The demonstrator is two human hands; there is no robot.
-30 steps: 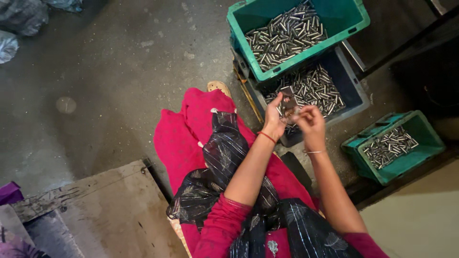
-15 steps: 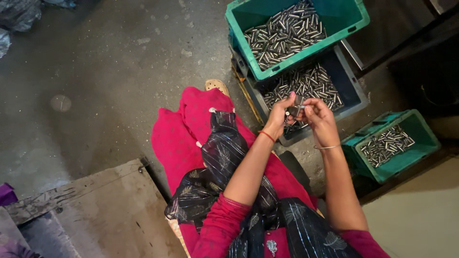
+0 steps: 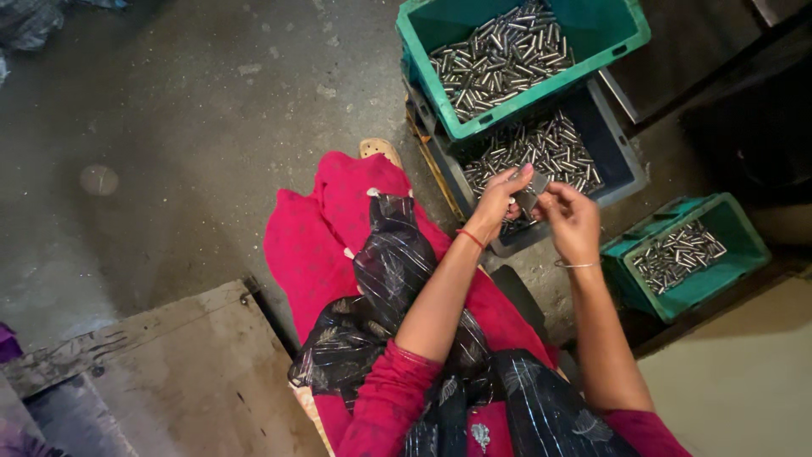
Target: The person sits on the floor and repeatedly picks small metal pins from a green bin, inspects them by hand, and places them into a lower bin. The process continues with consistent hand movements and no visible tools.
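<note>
- Left hand [image 3: 497, 200] first: our fingers pinch one side of a small dark metal piece [image 3: 531, 198] held up between both hands, just above the near edge of the grey crate [image 3: 628, 162]. A red thread band [image 3: 470, 238] circles that wrist.
- Right hand [image 3: 573, 222] grips the other side of the same piece, thumb and fingers closed on it; a thin bangle [image 3: 575, 265] sits at the wrist.
- To do this well, we judge that we should keep the piece level between the fingertips and work over the crate, so anything that slips drops among the pins rather than onto the floor [image 3: 169, 127].
- Farther left, the concrete floor is rough, dusty and mottled; a worn wooden board [image 3: 169, 372] lies by our knee.
- Our lap carries bright pink cloth [image 3: 313, 237] and a glossy black patterned scarf [image 3: 389, 271].
- Up centre, a green plastic crate [image 3: 592, 25] rests on the grey one; both hold short shiny steel cylinders, smooth and round.
- Far right, a smaller green crate [image 3: 736, 228] holds more of the same pins [image 3: 677, 252].
</note>
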